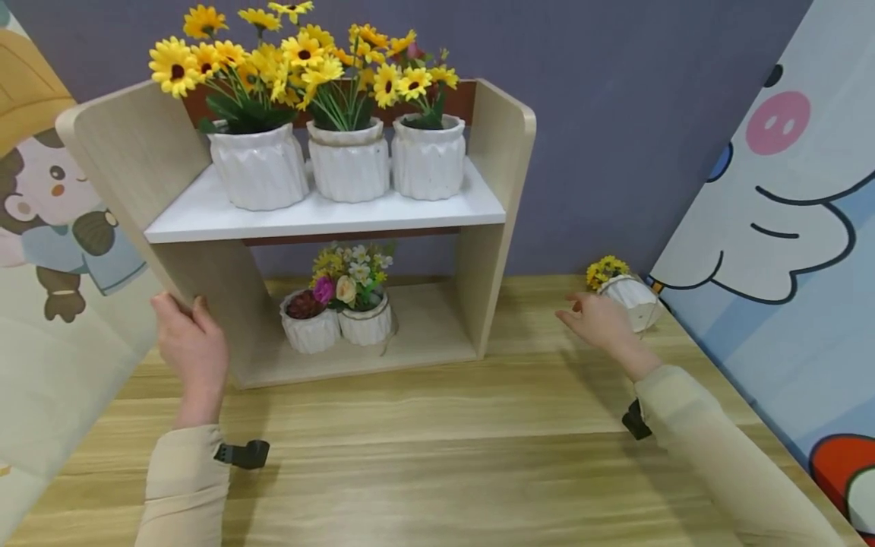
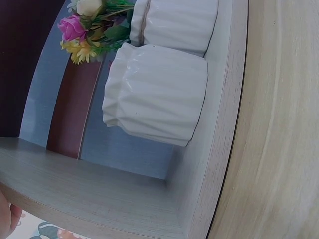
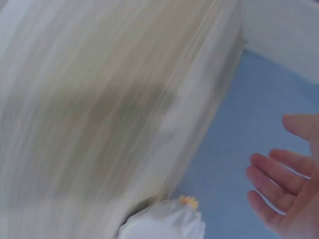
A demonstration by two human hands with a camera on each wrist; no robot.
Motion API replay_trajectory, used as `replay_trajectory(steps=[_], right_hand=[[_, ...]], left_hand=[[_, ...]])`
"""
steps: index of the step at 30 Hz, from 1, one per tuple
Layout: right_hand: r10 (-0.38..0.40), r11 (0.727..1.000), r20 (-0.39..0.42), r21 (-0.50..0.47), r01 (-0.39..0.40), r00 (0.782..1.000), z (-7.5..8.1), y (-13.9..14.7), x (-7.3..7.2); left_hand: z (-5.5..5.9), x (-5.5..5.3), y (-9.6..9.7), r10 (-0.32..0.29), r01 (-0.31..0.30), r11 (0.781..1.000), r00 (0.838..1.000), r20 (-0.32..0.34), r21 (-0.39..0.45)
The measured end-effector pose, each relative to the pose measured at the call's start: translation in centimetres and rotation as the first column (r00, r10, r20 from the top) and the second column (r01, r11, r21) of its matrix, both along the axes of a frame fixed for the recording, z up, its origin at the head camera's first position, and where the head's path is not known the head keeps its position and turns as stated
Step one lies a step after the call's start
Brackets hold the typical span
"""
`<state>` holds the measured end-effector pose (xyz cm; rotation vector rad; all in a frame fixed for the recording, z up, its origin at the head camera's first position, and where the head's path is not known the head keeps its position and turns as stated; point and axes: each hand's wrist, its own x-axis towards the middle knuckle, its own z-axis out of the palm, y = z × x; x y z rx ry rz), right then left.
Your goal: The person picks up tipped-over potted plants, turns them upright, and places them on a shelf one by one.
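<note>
My left hand (image 1: 194, 353) grips the front edge of the left side panel of a two-tier wooden shelf (image 1: 509, 190), thumb inside and fingers outside. At the lower left of the left wrist view, part of that hand shows against the panel. My right hand (image 3: 294, 184) is off to the right, fingers loosely spread with nothing in them. Just beyond it, a white pot with yellow flowers (image 1: 630, 301) lies tipped on its side. On the lower tier stand a white pot with a dark red succulent (image 1: 311, 327) and a white pot of mixed flowers (image 1: 367, 319).
Three white pots of yellow daisies, at left (image 1: 260, 167), middle (image 1: 349, 163) and right (image 1: 428, 159), stand on the white upper board (image 1: 328, 220). The shelf rests on a wood-grain table (image 1: 424, 456). Cartoon-printed walls (image 1: 786, 205) border both sides; a grey-purple wall (image 1: 588, 152) stands behind.
</note>
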<state>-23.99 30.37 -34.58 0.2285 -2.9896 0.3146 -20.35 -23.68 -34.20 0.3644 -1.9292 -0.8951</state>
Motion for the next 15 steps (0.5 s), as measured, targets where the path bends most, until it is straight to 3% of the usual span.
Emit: replay_trajectory(steps=[7,15], right_hand=[[-0.048,0.997,-0.155,0.059,0.057,0.987,-0.6,2.2,-1.7],[-0.123,0.989,-0.207,0.061,0.138,0.971,-0.8,3.9,-3.0]], left_hand=[[0.0,-0.1,-0.1,0.003,-0.003,1.000,1.000,0.006,-0.010],[0.0,0.0,0.0,0.004,-0.004,1.000,1.000,0.007,-0.012]])
